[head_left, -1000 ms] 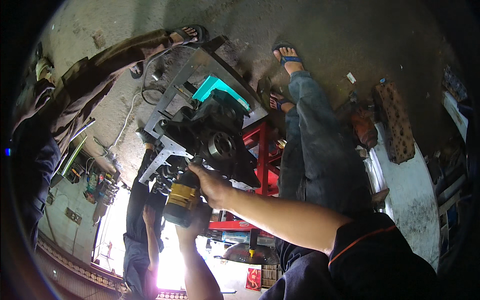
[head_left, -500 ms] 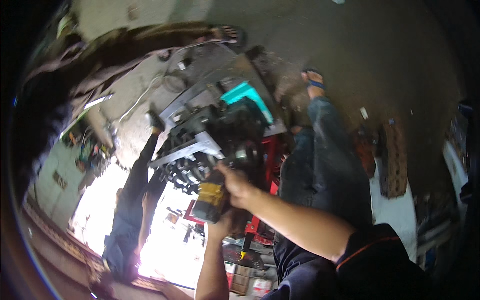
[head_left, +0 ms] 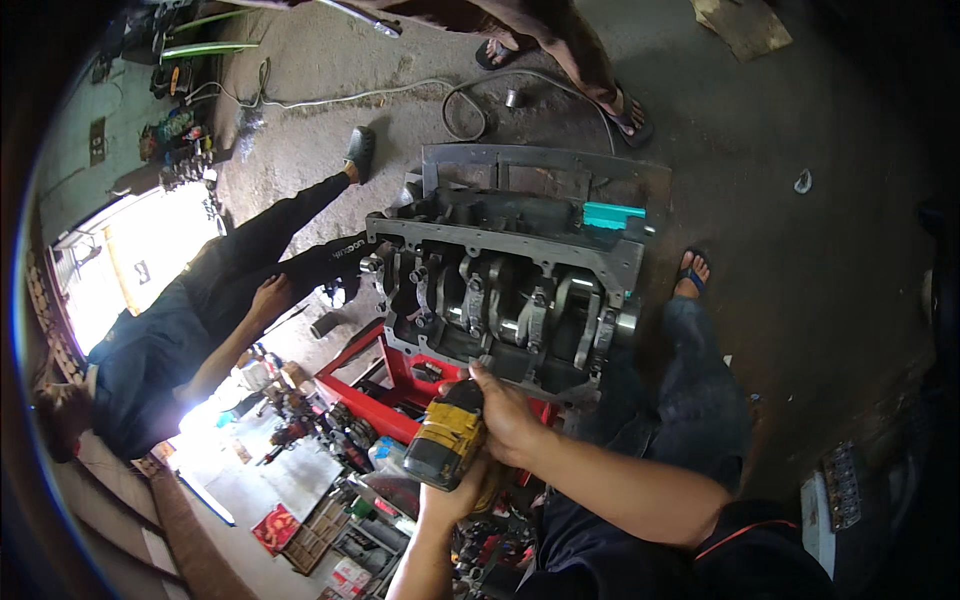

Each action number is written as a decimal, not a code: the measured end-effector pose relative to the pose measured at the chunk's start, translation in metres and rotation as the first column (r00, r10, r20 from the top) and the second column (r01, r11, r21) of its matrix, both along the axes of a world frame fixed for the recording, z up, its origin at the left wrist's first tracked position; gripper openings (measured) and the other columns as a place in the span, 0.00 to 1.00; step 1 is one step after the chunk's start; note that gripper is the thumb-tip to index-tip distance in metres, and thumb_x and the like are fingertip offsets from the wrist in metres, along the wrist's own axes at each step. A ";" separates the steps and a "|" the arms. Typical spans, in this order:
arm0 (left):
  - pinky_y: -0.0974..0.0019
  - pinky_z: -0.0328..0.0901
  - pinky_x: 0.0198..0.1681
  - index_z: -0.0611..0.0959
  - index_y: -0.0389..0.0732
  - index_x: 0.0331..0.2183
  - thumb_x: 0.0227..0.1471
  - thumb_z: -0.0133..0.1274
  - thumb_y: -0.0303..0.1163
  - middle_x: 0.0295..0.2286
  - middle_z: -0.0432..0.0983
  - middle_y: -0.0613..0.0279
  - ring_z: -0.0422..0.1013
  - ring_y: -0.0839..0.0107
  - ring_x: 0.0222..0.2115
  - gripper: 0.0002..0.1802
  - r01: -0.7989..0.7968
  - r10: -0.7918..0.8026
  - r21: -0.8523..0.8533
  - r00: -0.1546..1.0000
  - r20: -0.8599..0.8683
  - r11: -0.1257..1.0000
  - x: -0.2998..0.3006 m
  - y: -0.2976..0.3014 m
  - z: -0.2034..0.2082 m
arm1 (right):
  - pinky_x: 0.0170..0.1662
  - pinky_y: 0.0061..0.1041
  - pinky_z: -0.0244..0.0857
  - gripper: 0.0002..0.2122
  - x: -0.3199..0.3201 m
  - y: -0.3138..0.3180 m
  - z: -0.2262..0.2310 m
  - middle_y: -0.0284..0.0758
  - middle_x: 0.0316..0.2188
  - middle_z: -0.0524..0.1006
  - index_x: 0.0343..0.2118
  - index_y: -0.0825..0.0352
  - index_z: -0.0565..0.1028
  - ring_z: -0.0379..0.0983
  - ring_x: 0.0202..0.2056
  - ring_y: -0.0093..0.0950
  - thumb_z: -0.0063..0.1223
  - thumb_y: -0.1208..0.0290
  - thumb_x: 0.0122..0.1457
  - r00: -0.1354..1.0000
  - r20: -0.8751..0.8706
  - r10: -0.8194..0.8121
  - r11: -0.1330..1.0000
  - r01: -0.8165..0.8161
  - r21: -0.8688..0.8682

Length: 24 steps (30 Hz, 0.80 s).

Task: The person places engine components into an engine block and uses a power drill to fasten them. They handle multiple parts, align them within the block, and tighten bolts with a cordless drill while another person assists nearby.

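The hands were together on a yellow-and-black power tool (head_left: 443, 440), just beside the near edge of an engine block (head_left: 500, 240). The right hand (head_left: 508, 418) was clamped around its front, thumb extended; the left hand (head_left: 455, 500) gripped it from below, its fingers mostly hidden behind it. A crankshaft (head_left: 510, 300) lay in the block. The tool partly covered a red frame (head_left: 345, 395). A teal piece (head_left: 612, 215) sat at the block's far side; a co-worker (head_left: 150, 340) was at left.
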<state>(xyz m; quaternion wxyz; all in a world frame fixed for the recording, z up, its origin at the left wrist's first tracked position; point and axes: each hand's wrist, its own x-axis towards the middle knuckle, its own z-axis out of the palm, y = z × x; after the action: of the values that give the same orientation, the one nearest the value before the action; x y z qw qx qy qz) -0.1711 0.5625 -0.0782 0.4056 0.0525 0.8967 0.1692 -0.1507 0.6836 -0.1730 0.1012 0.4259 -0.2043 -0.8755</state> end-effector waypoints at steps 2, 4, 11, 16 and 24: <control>0.59 0.73 0.46 0.82 0.37 0.47 0.55 0.60 0.25 0.40 0.82 0.57 0.79 0.64 0.41 0.16 -0.115 0.119 0.122 0.992 -0.029 0.986 -0.027 -0.013 -0.006 | 0.51 0.30 0.71 0.20 -0.032 -0.020 -0.002 0.35 0.40 0.81 0.46 0.64 0.77 0.78 0.41 0.27 0.44 0.50 0.73 0.999 0.016 0.052 0.998 -0.052 0.040; 0.60 0.73 0.44 0.81 0.36 0.46 0.53 0.59 0.24 0.39 0.82 0.57 0.79 0.64 0.40 0.16 -0.138 0.140 0.052 0.989 -0.038 0.989 -0.058 -0.027 -0.012 | 0.50 0.30 0.72 0.19 -0.063 -0.039 -0.012 0.35 0.39 0.81 0.44 0.64 0.77 0.79 0.41 0.27 0.46 0.50 0.72 0.995 0.020 0.094 0.995 -0.095 0.030; 0.59 0.73 0.44 0.81 0.35 0.46 0.48 0.62 0.24 0.38 0.82 0.56 0.79 0.64 0.40 0.20 -0.078 0.079 0.028 0.997 -0.025 0.997 -0.130 -0.054 -0.039 | 0.49 0.39 0.75 0.19 -0.133 -0.082 -0.050 0.41 0.39 0.81 0.47 0.65 0.72 0.80 0.41 0.36 0.51 0.52 0.69 0.999 -0.037 -0.029 0.997 0.027 -0.069; 0.58 0.73 0.44 0.82 0.35 0.43 0.49 0.61 0.25 0.38 0.83 0.56 0.79 0.62 0.38 0.17 0.030 -0.030 -0.004 0.999 -0.013 1.000 -0.148 -0.066 -0.063 | 0.50 0.34 0.71 0.22 -0.142 -0.100 -0.074 0.38 0.38 0.82 0.44 0.66 0.78 0.78 0.39 0.31 0.47 0.48 0.70 1.000 0.013 -0.006 1.000 0.006 0.019; 0.54 0.73 0.42 0.83 0.36 0.42 0.50 0.63 0.28 0.35 0.83 0.53 0.80 0.55 0.38 0.16 0.209 -0.202 -0.210 0.978 0.053 0.955 -0.175 -0.098 -0.064 | 0.53 0.33 0.65 0.21 -0.145 -0.132 -0.093 0.34 0.41 0.78 0.50 0.64 0.75 0.73 0.44 0.27 0.48 0.49 0.69 0.997 -0.051 -0.064 0.996 0.061 -0.066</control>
<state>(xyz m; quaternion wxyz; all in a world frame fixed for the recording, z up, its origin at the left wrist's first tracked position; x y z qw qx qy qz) -0.3461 0.4647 -0.1418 0.4380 0.0989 0.8930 0.0294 -0.2959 0.5521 -0.2662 0.0928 0.3926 -0.2429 -0.8822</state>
